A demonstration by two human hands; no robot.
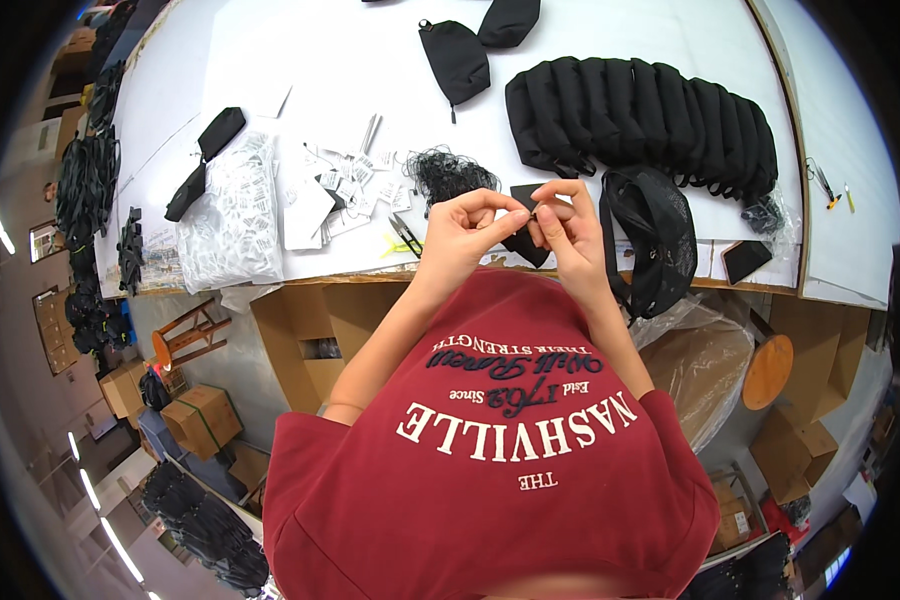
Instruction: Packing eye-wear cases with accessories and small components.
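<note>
My left hand (467, 228) and my right hand (562, 222) meet above the table's front edge, fingertips pinched together on a small dark item (532, 214) too tiny to identify. Just under the hands lies a flat black piece (523, 243). A tangle of thin black cords (448, 172) sits behind my left hand. A black mesh bag (658, 238) lies to the right of my right hand and hangs over the edge.
A row of several black pouches (638, 110) lies at the back right; two more pouches (457, 55) lie farther back. White tags (345, 180), a clear packet pile (232, 210) and small snips (404, 233) cover the white table (610, 30). Cardboard boxes (310, 330) stand below.
</note>
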